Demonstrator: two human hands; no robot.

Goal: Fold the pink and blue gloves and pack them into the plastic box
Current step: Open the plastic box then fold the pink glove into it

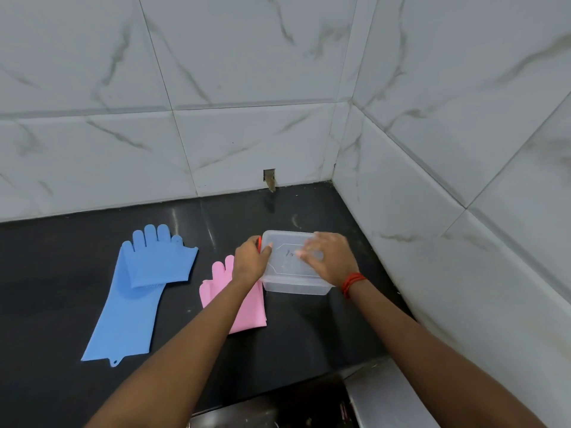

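Note:
A clear plastic box with its lid on stands on the black counter near the right wall. My left hand grips the box's left edge, thumb on the lid. Spread flat, my right hand rests on the lid's right side. The pink glove lies flat just left of the box, partly hidden under my left forearm. Two blue gloves lie further left: one stretched out long, the other laid across its upper part.
The black counter meets white marble-tiled walls at the back and right, forming a corner behind the box. A small hole sits in the back wall at counter level. A steel sink edge shows at the bottom right.

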